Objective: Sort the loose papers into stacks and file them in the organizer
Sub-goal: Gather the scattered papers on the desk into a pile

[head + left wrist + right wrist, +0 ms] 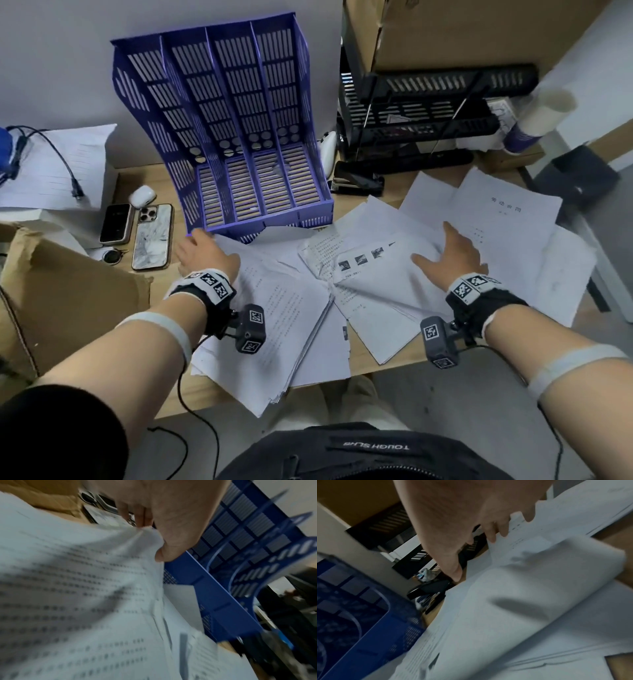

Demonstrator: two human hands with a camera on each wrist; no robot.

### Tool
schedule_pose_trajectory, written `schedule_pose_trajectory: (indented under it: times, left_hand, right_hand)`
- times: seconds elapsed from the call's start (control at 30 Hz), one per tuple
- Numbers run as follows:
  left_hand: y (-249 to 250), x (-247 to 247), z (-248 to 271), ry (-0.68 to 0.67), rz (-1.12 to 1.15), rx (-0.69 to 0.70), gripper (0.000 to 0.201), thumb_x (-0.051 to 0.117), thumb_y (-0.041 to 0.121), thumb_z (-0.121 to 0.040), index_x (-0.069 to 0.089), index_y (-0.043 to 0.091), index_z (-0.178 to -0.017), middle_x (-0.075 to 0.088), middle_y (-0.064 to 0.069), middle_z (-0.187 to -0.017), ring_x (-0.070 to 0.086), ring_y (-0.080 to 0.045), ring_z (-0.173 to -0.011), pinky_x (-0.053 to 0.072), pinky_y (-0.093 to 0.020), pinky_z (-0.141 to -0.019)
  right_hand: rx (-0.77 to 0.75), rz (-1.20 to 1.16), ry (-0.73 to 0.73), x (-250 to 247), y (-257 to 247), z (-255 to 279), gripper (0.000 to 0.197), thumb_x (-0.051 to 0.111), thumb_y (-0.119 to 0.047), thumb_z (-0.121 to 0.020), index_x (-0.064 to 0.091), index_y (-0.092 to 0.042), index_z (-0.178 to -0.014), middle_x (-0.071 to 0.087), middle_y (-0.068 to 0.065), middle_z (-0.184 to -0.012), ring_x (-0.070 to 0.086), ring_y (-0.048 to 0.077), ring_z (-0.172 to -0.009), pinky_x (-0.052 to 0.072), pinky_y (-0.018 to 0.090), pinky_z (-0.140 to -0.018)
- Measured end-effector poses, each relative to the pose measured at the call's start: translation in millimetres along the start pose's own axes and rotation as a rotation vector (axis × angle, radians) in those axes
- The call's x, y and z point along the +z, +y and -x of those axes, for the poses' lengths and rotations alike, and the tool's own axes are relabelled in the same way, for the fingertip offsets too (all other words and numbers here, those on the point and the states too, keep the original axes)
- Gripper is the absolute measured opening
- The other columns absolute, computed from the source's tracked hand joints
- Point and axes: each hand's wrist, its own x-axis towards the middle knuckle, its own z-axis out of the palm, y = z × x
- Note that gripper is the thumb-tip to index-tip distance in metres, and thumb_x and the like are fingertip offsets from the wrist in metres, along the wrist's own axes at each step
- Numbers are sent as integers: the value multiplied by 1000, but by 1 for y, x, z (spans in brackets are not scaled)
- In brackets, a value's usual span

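A purple slotted organizer stands at the back of the desk with its slots empty. Loose printed papers lie fanned over the desk in front of it. A thick stack lies at the left, a curled stack in the middle, and sheets with a title page at the right. My left hand is by the organizer's front left corner. In the left wrist view the left hand pinches the raised corner of the left stack. My right hand lies spread on the middle papers, fingers straight.
Two phones, an earbud case and a cardboard box sit at the left. A black tray rack, a stapler and a paper cup stand at the back right. Papers overhang the desk's front edge.
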Motion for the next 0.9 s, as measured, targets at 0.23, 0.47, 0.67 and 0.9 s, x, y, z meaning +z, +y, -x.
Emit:
schedule_pose_trajectory:
  times: [0.23, 0.47, 0.67, 0.9]
  left_hand:
    - [53, 38, 37, -148, 35, 466, 33, 69, 23, -80, 61, 18, -111, 52, -12, -124, 52, -32, -111, 44, -41, -96]
    - [98, 87, 72, -726, 35, 461, 61, 64, 20, -89, 40, 21, -145, 52, -11, -140, 60, -30, -116, 51, -38, -97]
    - [112, 108, 68, -639, -40, 419, 49, 62, 12, -87, 49, 14, -135, 59, -15, -129, 61, -34, -109, 51, -33, -84]
    - [112, 116, 62, -624, 7, 357, 34, 67, 14, -88, 57, 14, -120, 62, -6, -104, 55, -22, -84, 42, -27, -70]
  right_hand:
    - [-53, -11, -61, 5, 37, 10, 85, 57, -72, -75, 34, -28, -144, 48, 11, -137, 44, 32, -128, 42, 47, -103]
    - [78, -237, -186, 5, 70, 25, 89, 70, -48, -80, 20, -26, -152, 39, 3, -151, 42, 30, -134, 35, 37, -110]
    - [-46, -389, -133, -3, 87, 35, 28, 59, 0, -83, 73, -11, -105, 67, 6, -109, 59, 26, -113, 45, 28, -96]
    - [-127, -370, 67, -17, 98, 17, 56, 40, 12, -90, 77, -30, -97, 30, 6, -154, 31, 21, -142, 24, 25, -118]
